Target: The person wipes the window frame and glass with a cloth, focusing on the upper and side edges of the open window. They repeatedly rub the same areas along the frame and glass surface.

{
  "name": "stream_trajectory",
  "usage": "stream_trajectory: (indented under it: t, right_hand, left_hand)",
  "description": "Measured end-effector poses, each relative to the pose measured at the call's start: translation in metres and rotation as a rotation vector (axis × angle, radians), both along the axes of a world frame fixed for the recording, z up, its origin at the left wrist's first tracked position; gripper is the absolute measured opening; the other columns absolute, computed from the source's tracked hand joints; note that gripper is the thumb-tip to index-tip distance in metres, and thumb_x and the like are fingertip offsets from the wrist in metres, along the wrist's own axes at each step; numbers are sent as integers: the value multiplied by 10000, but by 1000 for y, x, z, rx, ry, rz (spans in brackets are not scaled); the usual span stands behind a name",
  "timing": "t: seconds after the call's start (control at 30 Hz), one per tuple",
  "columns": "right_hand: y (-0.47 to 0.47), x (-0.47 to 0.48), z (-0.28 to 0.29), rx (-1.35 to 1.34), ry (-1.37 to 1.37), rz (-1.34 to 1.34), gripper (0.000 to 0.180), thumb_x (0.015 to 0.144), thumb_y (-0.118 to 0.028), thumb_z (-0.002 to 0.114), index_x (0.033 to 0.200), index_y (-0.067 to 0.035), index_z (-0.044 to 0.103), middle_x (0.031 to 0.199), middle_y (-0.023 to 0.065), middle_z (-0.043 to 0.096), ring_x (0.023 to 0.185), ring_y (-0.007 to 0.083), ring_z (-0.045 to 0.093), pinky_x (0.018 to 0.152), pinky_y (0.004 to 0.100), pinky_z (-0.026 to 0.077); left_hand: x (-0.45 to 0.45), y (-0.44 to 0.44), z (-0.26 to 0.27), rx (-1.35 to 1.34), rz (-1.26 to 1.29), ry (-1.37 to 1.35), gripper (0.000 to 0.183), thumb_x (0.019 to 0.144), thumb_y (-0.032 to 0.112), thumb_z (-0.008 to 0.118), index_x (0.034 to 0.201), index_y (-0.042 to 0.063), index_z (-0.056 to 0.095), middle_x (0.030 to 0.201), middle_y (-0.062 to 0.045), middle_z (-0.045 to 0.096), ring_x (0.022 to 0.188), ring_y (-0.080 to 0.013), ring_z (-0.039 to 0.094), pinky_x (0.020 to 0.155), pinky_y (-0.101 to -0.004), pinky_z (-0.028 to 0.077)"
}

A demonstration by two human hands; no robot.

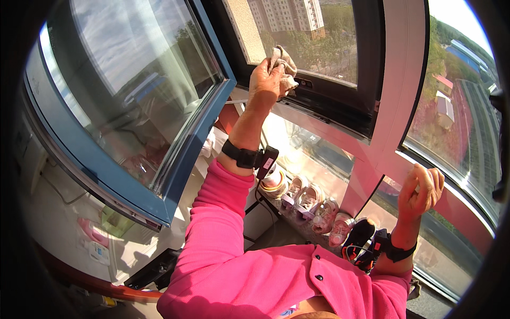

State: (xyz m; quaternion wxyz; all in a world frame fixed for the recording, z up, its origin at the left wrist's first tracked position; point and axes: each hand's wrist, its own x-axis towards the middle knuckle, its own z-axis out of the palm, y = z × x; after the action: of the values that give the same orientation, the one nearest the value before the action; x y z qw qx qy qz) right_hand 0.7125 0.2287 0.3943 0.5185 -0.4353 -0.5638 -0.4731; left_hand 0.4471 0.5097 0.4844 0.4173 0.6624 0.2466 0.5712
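Observation:
My left hand [264, 81] grips a crumpled beige cloth [286, 65]. Hand and cloth are at the lower left part of a black window frame [334, 93]; whether the cloth presses on it cannot be told. An opened blue-framed window sash [199, 153] with a glass pane stands to the left of my left forearm. On the right, my right hand [421, 189] is raised with loosely curled fingers, and nothing shows in it. Behind it runs a pale window rail [458, 203]; contact between them is unclear. Each forearm wears a black strap with a small device.
Several shoes [310, 199] stand in a row on the ledge below, beside a stack of round items [273, 183]. A pale window post [398, 79] rises between the panes. Lower left are a pink bottle [93, 231] and a greenish container [116, 220].

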Motion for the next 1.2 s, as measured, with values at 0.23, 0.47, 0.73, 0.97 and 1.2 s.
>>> stream_trajectory:
  t: [0.23,0.47,0.73,0.97,1.2]
  right_hand:
    - [-1,1,-3,-39,4,-17,319,776,138,607,1041,-39,591,649,54,509,558,213,471,622,334,390]
    - [-3,2,-8,-72,22,-36,321,780,151,592,1042,-33,579,675,49,541,570,203,471,632,355,399]
    - [-3,5,-11,-83,15,-21,292,853,124,578,1098,-34,572,703,59,566,569,201,471,619,357,399]
    - [-4,2,-11,-114,44,-37,309,838,140,575,1098,-26,574,698,67,563,562,204,468,625,352,396]
    - [3,8,-16,-26,54,-25,225,843,112,606,1045,12,615,707,87,577,546,220,445,631,356,401]
  left_hand:
    - [-78,148,25,52,947,720,248,903,177,542,1076,56,671,990,-159,718,875,-314,711,737,-402,565]
    - [-67,195,40,63,1020,1133,379,843,205,703,1206,107,660,1208,-154,676,1138,-335,635,952,-411,521]
    - [-95,254,11,23,755,1556,319,858,215,675,1112,24,694,1145,-219,674,1053,-413,640,873,-431,526]
    - [-99,204,19,132,492,1415,333,884,178,618,1147,-22,658,1050,-255,682,928,-348,678,791,-431,521]
    - [-83,147,16,170,111,1151,268,908,126,606,1142,-2,636,998,-117,678,916,-204,627,826,-351,498]
